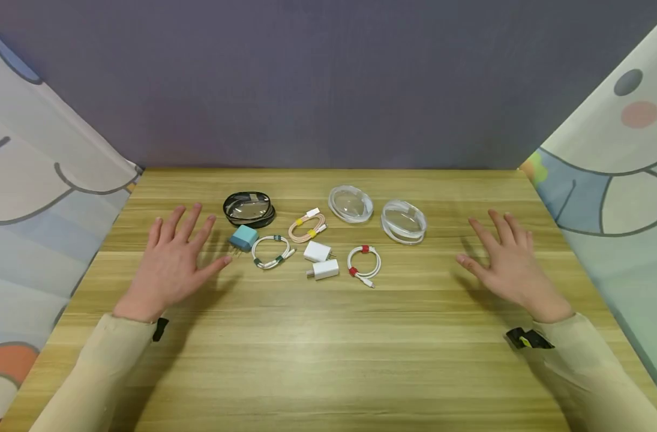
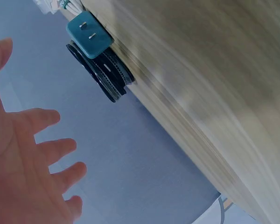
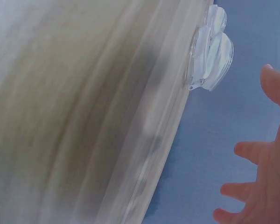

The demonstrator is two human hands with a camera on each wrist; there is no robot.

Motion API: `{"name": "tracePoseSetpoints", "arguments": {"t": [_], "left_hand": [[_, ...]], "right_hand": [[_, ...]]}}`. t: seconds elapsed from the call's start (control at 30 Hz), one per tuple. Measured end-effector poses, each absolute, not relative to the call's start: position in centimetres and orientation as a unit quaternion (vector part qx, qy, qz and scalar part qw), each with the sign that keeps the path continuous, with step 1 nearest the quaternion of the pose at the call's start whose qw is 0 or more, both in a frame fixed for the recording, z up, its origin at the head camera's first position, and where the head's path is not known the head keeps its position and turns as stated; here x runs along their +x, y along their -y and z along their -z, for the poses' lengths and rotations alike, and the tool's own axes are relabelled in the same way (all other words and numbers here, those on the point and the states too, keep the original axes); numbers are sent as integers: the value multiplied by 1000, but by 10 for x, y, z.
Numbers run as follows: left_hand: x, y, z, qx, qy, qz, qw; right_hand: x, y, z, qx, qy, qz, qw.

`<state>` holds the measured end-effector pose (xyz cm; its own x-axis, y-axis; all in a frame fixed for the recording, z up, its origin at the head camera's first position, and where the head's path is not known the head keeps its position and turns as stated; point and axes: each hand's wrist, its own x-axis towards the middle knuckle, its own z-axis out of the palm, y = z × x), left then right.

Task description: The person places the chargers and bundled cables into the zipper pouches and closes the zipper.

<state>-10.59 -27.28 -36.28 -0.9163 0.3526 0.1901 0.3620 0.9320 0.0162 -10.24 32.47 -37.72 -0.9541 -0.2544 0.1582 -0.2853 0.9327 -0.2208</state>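
Note:
My left hand (image 1: pixel 171 264) hovers over the table's left side, fingers spread, holding nothing. Nearest to it is a teal plug charger (image 1: pixel 244 237), its prongs showing in the left wrist view. Just behind the charger sits a black-edged clear oval case (image 1: pixel 249 209). My right hand (image 1: pixel 512 267), also spread, holds nothing at the right side. Two clear cases with whitish rims (image 1: pixel 351 204) lie to its left, the closer case (image 1: pixel 404 222) nearest. Between the hands are a coiled white cable with dark ties (image 1: pixel 258 261), a pinkish cable with yellow ties (image 1: pixel 298 238) and a white cable with red ties (image 1: pixel 379 261).
Two white plug chargers (image 1: pixel 326 270) lie side by side mid-table. A grey-purple panel (image 1: pixel 328 84) rises behind the wooden table (image 1: pixel 328 360), and cartoon-printed cloths (image 1: pixel 603 168) flank it. A dark band sits at each sleeve cuff.

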Motion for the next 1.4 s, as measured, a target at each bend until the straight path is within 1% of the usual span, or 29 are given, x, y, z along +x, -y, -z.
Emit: {"name": "tracePoseSetpoints", "arguments": {"t": [0.2,0.33,0.6,0.77,0.93,1.1,1.17,1.23,1.4], "left_hand": [[-112,273,365,-208,971,43,110],[-121,275,366,-224,966,69,111],[-152,285,373,-249,952,162,73],[-176,289,375,-262,943,205,33],[-198,292,377,-270,936,227,-2],[-210,294,380,-291,927,237,-20],[-213,292,381,-297,923,243,-29],[-215,291,382,-297,920,250,-41],[-218,288,382,-273,924,258,-68]], "right_hand": [[-103,-324,377,144,980,-120,69],[-107,-321,376,156,977,-123,77],[-114,-310,376,185,964,-170,84],[-119,-298,376,215,947,-219,99],[-125,-282,375,211,941,-251,87],[-130,-268,376,221,923,-302,89],[-131,-263,375,228,909,-341,81],[-131,-257,374,232,890,-387,59],[-131,-239,368,240,852,-466,13]]}}
